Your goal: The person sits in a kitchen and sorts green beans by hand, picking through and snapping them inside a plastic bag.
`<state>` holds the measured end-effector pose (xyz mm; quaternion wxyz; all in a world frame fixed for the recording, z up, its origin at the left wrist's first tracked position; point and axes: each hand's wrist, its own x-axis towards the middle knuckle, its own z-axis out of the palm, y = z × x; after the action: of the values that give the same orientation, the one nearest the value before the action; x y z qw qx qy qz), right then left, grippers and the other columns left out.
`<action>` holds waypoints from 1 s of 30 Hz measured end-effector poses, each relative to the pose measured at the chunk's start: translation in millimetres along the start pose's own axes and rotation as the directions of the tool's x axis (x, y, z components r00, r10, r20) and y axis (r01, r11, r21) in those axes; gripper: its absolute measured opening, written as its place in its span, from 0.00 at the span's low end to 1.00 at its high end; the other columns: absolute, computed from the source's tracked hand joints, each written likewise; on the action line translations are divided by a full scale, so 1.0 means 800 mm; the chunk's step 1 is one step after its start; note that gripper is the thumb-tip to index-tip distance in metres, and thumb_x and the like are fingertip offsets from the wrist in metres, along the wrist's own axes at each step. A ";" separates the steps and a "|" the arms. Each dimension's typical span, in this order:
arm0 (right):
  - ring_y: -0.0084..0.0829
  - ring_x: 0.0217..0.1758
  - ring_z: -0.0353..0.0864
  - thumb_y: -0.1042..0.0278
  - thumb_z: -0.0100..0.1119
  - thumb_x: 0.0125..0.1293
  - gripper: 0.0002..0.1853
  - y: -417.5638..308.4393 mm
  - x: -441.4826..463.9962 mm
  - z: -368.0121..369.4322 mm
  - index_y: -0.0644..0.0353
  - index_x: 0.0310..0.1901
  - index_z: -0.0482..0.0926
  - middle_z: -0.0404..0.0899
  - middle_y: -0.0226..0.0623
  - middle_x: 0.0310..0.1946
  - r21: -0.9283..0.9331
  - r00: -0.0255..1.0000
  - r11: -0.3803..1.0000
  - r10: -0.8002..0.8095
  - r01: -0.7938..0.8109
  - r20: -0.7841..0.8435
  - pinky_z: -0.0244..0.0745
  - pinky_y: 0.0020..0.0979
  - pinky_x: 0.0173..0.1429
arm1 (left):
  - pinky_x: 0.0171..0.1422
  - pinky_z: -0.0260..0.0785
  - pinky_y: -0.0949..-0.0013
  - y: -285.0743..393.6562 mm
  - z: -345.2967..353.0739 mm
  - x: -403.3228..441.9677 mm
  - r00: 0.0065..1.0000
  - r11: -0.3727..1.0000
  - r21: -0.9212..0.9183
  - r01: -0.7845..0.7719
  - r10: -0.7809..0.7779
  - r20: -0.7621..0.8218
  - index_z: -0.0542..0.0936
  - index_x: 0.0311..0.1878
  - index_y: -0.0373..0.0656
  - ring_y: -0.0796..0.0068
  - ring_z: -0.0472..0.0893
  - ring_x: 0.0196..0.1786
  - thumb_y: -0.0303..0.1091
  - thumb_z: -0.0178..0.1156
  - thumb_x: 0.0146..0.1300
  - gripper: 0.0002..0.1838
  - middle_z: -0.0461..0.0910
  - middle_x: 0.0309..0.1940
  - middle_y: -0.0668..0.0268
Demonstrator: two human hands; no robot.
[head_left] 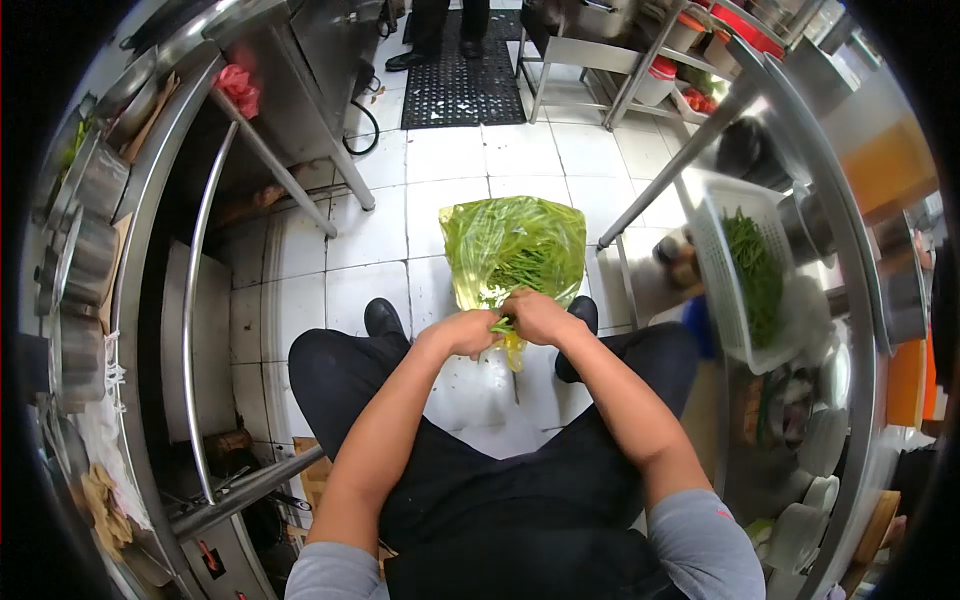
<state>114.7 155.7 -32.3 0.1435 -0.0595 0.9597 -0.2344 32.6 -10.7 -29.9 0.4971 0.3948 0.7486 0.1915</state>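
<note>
A clear plastic bag (515, 245) of long green vegetables (525, 270) stands on the tiled floor between my feet. At the near edge of the bag, my left hand (468, 332) is closed on green stems (503, 325). Close beside it on the right, my right hand (537, 315) is also closed, its fingertips at the same stems and the bag's edge. Below the hands hangs a yellowish piece (514, 350), too small to make out clearly.
A white basket of green vegetables (735, 270) is on the right shelf. Metal shelving (205, 300) with pots stands at left. Another person's legs (450, 25) are on a black mat (465, 85) ahead. A red cloth (238, 90) hangs at upper left.
</note>
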 end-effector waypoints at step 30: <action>0.41 0.58 0.74 0.63 0.58 0.61 0.10 0.018 -0.045 -0.054 0.54 0.39 0.85 0.81 0.38 0.46 -0.427 0.962 0.873 0.273 -0.237 0.024 0.64 0.56 0.61 | 0.46 0.71 0.51 0.020 0.012 -0.009 0.943 0.987 0.097 -0.130 0.153 -0.296 0.75 0.45 0.32 0.45 0.80 0.41 0.44 0.53 0.70 0.19 0.79 0.37 0.42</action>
<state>134.9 193.4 6.9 0.1967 0.0285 0.9800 0.0011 48.9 -7.6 -19.1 0.3462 0.4321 0.7923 0.2564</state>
